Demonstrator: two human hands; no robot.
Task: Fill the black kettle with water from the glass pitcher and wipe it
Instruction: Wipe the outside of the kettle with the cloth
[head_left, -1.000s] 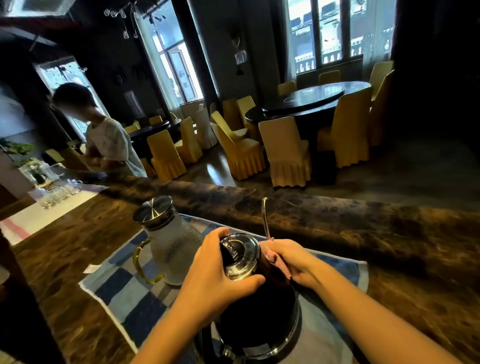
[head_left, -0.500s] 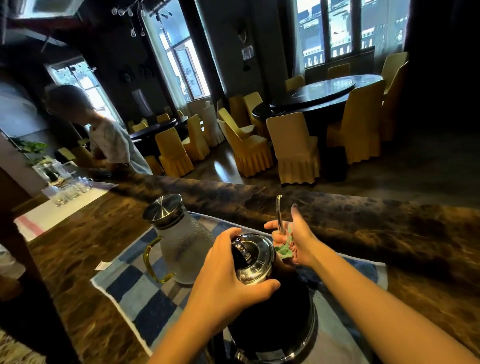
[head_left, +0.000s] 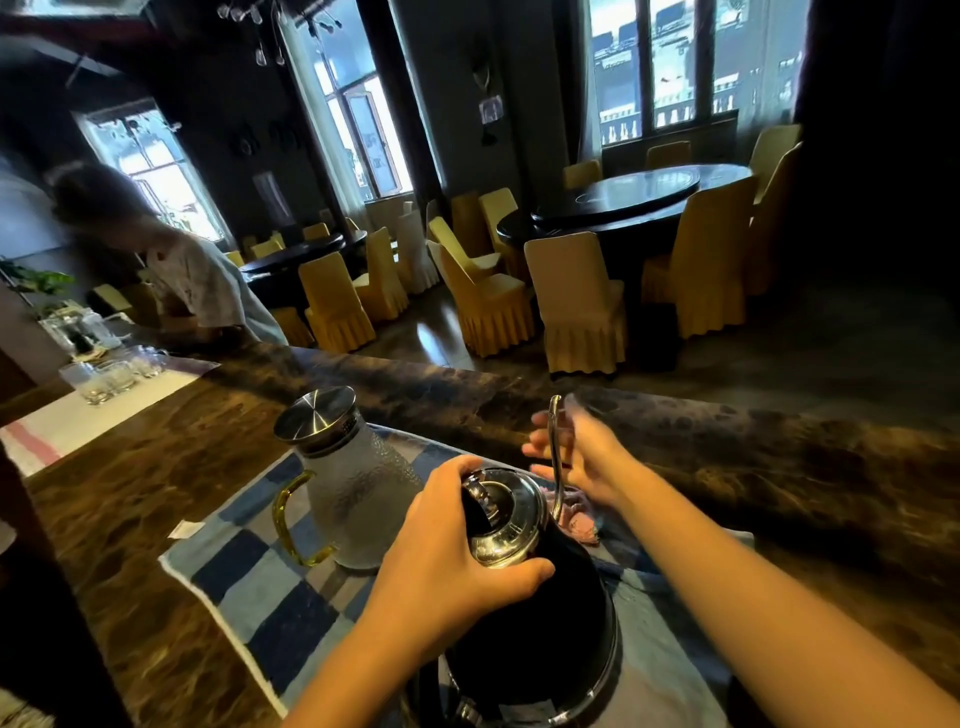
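Note:
The black kettle (head_left: 550, 623) with a shiny steel lid (head_left: 506, 512) and a thin gooseneck spout (head_left: 555, 452) stands on a blue checked towel (head_left: 270, 587). My left hand (head_left: 452, 561) grips the kettle's top beside the lid. Behind the spout, my right hand (head_left: 582, 457) is blurred, fingers spread, holding nothing. A small pinkish cloth (head_left: 579, 517) lies on the towel under that hand, next to the kettle. The glass pitcher (head_left: 358, 488), with a steel lid and a yellow handle, stands upright to the kettle's left.
The brown marble counter (head_left: 130, 467) has a raised ledge (head_left: 727, 441) along its far edge. Several glasses (head_left: 109, 374) sit on a white cloth at far left, near another person (head_left: 197, 280). A paper scrap (head_left: 186, 529) lies by the towel.
My right hand let go of the cloth, which now lies beside the kettle, and opened behind the spout. My left hand stayed on the kettle top.

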